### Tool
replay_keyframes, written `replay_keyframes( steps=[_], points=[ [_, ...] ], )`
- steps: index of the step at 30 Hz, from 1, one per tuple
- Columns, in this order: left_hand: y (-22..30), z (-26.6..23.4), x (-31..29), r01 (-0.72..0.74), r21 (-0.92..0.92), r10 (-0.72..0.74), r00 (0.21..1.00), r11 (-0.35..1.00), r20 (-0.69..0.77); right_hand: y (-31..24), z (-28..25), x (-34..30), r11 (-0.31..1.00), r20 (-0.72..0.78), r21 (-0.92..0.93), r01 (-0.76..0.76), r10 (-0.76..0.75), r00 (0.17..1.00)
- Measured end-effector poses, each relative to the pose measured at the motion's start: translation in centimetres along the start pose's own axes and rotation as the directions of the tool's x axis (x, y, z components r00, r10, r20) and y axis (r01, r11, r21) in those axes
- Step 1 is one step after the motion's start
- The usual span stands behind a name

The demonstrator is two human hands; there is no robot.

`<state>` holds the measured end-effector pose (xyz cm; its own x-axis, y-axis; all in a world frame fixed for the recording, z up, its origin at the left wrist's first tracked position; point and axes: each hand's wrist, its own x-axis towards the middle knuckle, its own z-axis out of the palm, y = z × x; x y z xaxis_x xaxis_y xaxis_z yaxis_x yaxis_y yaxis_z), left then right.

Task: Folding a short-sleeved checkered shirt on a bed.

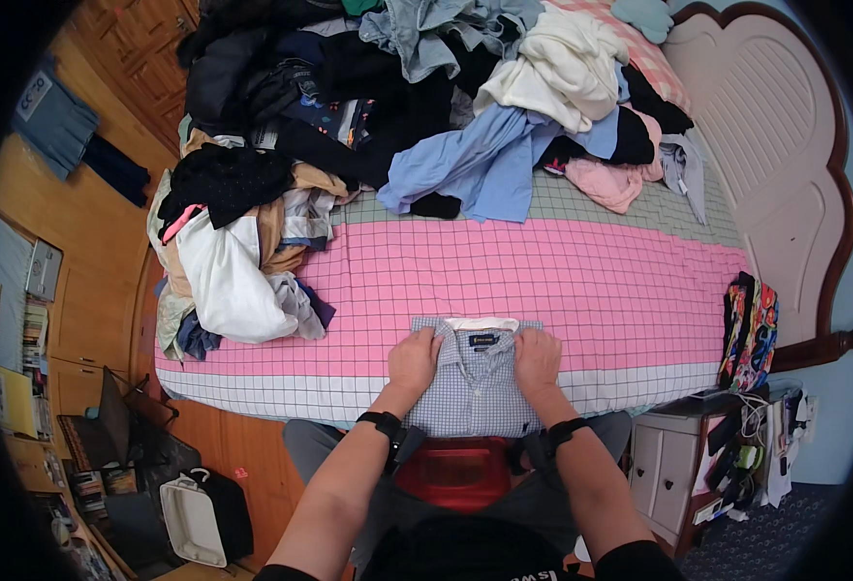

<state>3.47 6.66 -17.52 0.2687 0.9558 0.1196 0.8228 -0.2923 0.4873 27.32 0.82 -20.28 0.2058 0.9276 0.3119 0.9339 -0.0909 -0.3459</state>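
A folded blue-and-white checked shirt (484, 402) lies at the near edge of the bed, its collar away from me and its lower part reaching over the edge toward my lap. My left hand (414, 360) is closed on the shirt's left side near the collar. On the opposite side, my right hand (540, 359) grips it the same way, fingers curled over the cloth. The collar's pale inside and a dark neck label face up between them. Both wrists wear dark bands.
The bed has a pink checked cover (397, 261). A heap of white, tan and black clothes (223, 261) lies at left; a larger pile with a light blue shirt (475, 160) stretches across the back. Bright folded clothes (748, 329) sit by the headboard (756, 107). A red stool (455, 473) shows below.
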Motion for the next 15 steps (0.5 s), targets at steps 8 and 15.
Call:
replay_keyframes(
  steps=[8, 15],
  points=[
    [0.7, -1.6, 0.5, -0.196, 0.04, 0.2, 0.967, 0.98, -0.159, -1.2, -1.6, 0.3, 0.981, -0.053, -0.127, 0.147, -0.155, 0.987],
    [2.6, 0.4, -4.5, -0.262, 0.116, 0.26, 0.965, 0.958, 0.036, -2.5, -1.6, -0.1, 0.98, 0.011, -0.029, 0.198, -0.198, 0.98]
  ],
)
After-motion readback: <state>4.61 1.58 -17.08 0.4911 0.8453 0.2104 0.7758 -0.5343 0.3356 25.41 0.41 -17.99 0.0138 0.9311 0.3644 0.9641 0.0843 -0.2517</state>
